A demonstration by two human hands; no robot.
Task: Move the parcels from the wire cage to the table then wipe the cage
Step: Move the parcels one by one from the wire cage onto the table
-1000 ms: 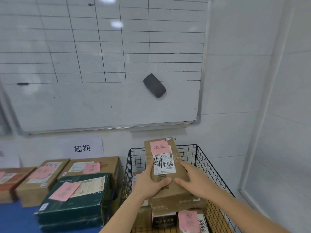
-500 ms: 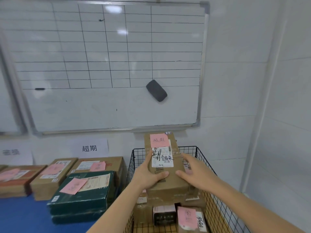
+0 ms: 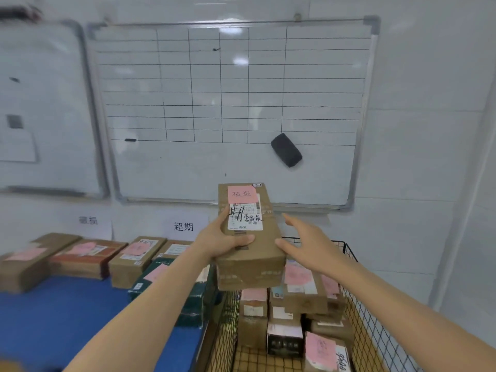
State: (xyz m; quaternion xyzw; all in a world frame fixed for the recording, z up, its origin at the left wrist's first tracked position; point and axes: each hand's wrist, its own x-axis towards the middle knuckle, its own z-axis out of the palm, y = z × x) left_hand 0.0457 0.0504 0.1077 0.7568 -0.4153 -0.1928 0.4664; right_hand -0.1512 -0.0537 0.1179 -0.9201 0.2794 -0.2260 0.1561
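Above the wire cage (image 3: 361,315), left hand (image 3: 217,241) grips a parcel (image 3: 252,261).
Right hand (image 3: 308,245) spread beside it; contact unclear, cage cut off.

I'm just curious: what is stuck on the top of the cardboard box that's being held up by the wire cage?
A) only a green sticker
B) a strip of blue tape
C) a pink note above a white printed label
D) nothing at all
C: the cardboard box gripped by the left hand carries a pink note with handwriting, and just below it a white printed label.
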